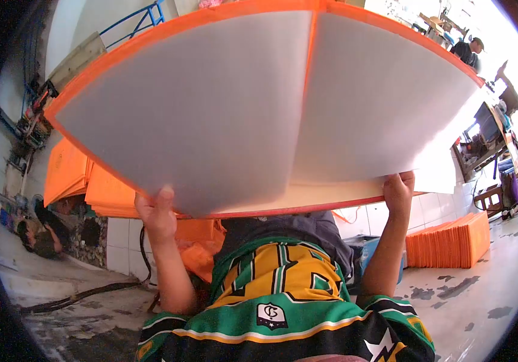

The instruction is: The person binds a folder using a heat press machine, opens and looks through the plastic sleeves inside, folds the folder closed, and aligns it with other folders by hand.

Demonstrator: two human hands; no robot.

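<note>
A large, pale translucent sheet with orange edging and an orange strip across it spreads out before me. My left hand is closed on its near left edge, thumb on top. Over at the near right, my right hand pinches the edge of the sheet, fingers curled. Between my hands, a cream-coloured surface with a red front edge shows under the sheet. What lies beneath the rest of it is hidden.
Folded orange pieces are piled at the left, and a row of orange pieces stands on the floor at right. A black cable runs along the floor. One person is at far right, another at left.
</note>
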